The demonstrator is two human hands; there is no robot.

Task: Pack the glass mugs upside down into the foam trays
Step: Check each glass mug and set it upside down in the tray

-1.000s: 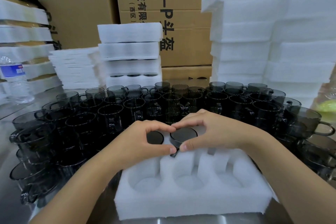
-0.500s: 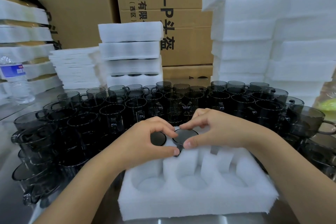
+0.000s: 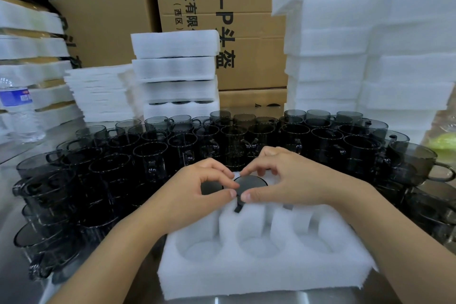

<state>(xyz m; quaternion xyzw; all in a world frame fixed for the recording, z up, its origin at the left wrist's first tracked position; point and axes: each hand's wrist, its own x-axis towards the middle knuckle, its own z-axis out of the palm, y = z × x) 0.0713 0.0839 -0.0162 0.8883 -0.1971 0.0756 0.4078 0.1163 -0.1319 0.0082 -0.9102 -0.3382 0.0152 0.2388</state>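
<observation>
A white foam tray [image 3: 261,276] lies in front of me with round pockets. Its three near pockets hold nothing. In the far row two smoky glass mugs sit upside down, one at the left [image 3: 211,186] and one in the middle [image 3: 250,184]. My left hand [image 3: 197,195] curls around the left mug's base. My right hand [image 3: 291,180] pinches the middle mug's base, and its handle shows in the foam slot below. Thumb and fingertips of both hands meet between the two mugs. A crowd of upright dark glass mugs [image 3: 232,140] fills the table behind.
Stacks of foam trays stand at back centre [image 3: 175,74], back right [image 3: 365,57] and left [image 3: 29,57]. A thin foam sheet pile [image 3: 98,94] and a water bottle [image 3: 18,111] sit at left. Cardboard boxes [image 3: 222,7] form the back wall.
Both hands stay on the two inverted mugs in the far row; the fingers have shifted slightly, with my right hand's fingers lifted a little over the middle mug's base.
</observation>
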